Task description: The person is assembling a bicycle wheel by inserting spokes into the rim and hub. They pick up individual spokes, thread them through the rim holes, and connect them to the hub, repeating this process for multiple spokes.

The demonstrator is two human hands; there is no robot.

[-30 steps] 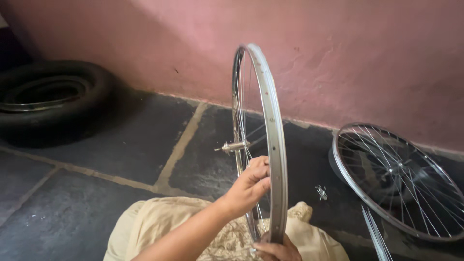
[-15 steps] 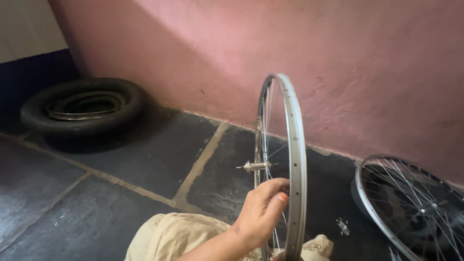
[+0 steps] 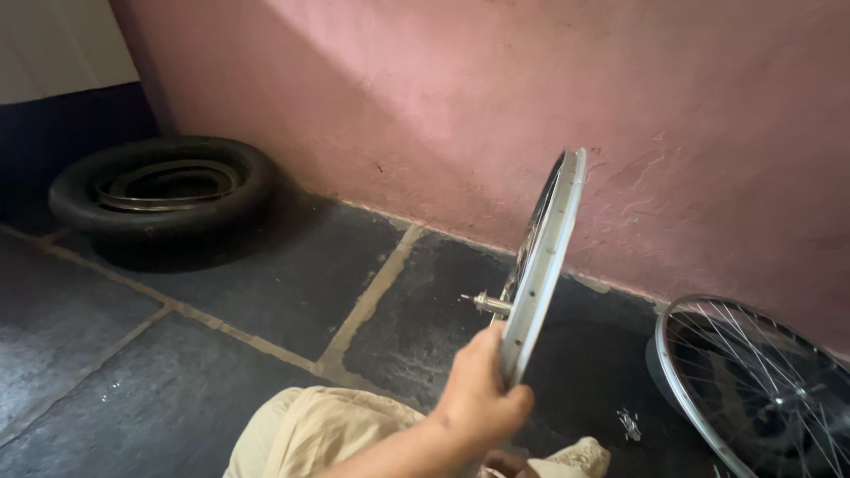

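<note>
A silver spoked bicycle wheel point(image 3: 551, 235) stands upright on its edge over my lap, tilted and seen almost edge-on. Its hub axle point(image 3: 485, 304) sticks out to the left. My left hand point(image 3: 478, 391) is closed around the lower part of the rim, with the arm coming in from the bottom. Just below it, at the frame's bottom edge, a sliver of my right hand point(image 3: 505, 462) shows; its grip is hidden. My knee in beige trousers point(image 3: 305, 434) lies under the wheel.
A second spoked wheel point(image 3: 753, 385) lies at the right against the pink wall point(image 3: 460, 97). A black tyre with a metal ring inside point(image 3: 164, 190) lies on the dark stone floor at the left. A small metal part point(image 3: 629, 423) lies near the second wheel.
The wheel has turned and tilted, so that it now shows nearly edge-on. My left hand moved from the spokes to a grip on the rim. The view swung left and up.
</note>
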